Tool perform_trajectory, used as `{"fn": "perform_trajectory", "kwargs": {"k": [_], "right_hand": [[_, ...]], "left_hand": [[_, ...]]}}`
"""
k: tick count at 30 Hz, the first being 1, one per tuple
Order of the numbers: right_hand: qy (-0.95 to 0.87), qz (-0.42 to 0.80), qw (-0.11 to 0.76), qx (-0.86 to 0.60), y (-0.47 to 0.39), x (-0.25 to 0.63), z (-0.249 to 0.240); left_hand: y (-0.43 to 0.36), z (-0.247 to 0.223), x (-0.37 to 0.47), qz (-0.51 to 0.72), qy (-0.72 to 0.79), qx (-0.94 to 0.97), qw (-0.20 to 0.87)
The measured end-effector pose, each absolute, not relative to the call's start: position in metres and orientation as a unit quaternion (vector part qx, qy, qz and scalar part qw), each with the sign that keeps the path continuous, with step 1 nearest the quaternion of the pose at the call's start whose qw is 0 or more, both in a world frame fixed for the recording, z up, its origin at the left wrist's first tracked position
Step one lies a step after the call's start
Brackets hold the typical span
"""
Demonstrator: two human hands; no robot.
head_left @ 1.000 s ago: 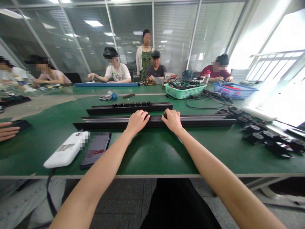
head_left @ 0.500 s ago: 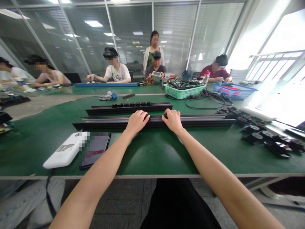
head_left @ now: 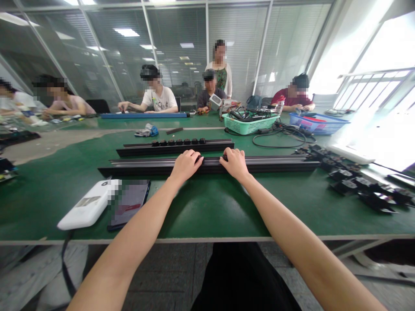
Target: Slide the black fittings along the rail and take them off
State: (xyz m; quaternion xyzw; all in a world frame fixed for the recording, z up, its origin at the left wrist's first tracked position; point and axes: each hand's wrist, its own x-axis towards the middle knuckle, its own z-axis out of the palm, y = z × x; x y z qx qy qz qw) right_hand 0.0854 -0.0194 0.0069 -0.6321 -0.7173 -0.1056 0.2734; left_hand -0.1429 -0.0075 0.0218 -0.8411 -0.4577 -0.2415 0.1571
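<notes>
A long black rail (head_left: 279, 166) lies across the green table in front of me. Left of its middle, my left hand (head_left: 187, 165) is closed around a small dark piece (head_left: 201, 160) on the rail, partly hidden by the fingers. Right of the middle, my right hand (head_left: 234, 163) is also closed, with a small dark piece (head_left: 225, 158) showing at its fingertips. A stretch of rail shows between the hands. Behind it, a second black rail (head_left: 142, 151) carries several small black blocks (head_left: 178, 142).
A white device (head_left: 87, 205) and a phone (head_left: 129, 203) lie at the near left. Several black parts (head_left: 346, 186) are at the right. Farther back are a green basket (head_left: 249, 125), a blue basket (head_left: 333, 125), cables and a crumpled cloth (head_left: 147, 130). Several people sit or stand beyond.
My hands and the rails show no clear movement. Across the table, the standing person has shifted right, and the seated person's white box is now tilted.
</notes>
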Motion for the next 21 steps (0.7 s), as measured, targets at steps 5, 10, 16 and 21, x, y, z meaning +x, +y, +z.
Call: {"fn": "perform_trajectory", "kwargs": {"k": [5, 10, 16, 21], "right_hand": [[-0.716, -0.105, 0.273, -0.634, -0.0200, 0.0854, 0.0073], [-0.712, -0.104, 0.272, -0.639, -0.0212, 0.0857, 0.0080], [-0.710, -0.105, 0.273, -0.640, -0.0207, 0.0869, 0.0078], [-0.709, -0.106, 0.270, -0.643, -0.0225, 0.0886, 0.0089]], "left_hand": [[-0.0080, 0.0222, -0.1422, -0.242, -0.461, -0.839, 0.158], [-0.0069, 0.0214, -0.1423, -0.248, -0.458, -0.839, 0.158], [-0.0050, 0.0198, -0.1432, -0.249, -0.456, -0.839, 0.161], [-0.0053, 0.0198, -0.1431, -0.245, -0.459, -0.839, 0.163]]}}
